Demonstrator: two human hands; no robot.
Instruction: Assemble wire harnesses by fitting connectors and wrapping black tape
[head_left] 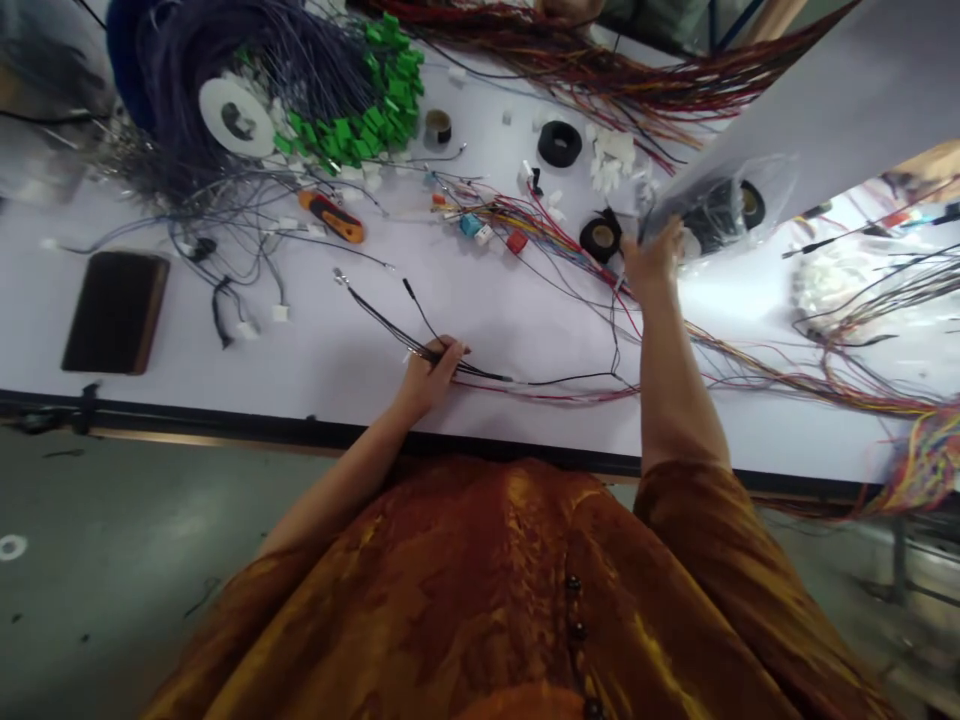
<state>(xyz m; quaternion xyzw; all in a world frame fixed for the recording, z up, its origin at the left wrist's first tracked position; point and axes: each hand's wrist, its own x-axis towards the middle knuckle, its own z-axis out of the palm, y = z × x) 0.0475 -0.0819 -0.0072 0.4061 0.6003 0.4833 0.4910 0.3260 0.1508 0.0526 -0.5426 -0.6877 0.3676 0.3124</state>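
My left hand [433, 368] is closed around a small bundle of black wires [386, 325] near the front of the table. Metal terminals show at the bundle's far left end, and one loose black wire [420, 306] points away from it. My right hand [656, 258] reaches out beside a roll of black tape [601, 237], at the lower corner of a large white sheet or roll [810, 110]. Its fingers are curled there, against a clear plastic bag [750, 225] with dark rolls inside. What those fingers grip is partly hidden.
An orange-black cutter [331, 216], a dark box-like block [116, 312] and wires with green connectors [375, 110] lie on the left. Another black tape roll [559, 144] sits farther back. Colourful wire bundles [810, 380] run right, past the table's front edge [525, 452].
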